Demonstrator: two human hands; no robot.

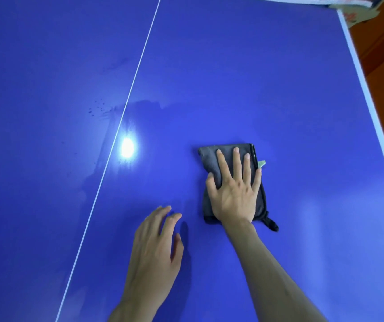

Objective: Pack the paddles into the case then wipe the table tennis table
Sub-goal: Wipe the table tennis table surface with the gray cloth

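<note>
The right hand [234, 194] lies flat, fingers straight and spread, pressing a folded dark grey microfibre cloth [211, 163] onto the glossy blue table tennis desk [244, 77] at lower right of centre; nothing is clasped in its grip. A small pale green tag [261, 163] sticks out at the cloth's right edge, and a black loop [271, 224] at its lower right corner. The left hand [155, 249], lower centre, has its fingers loosely bent and apart, holding nothing, fingertips on or just over the desk. A white centre line [126, 108] runs diagonally through the left half, with dark droplets [97, 108] and wet smears beside it. No paddles or case show.
</note>
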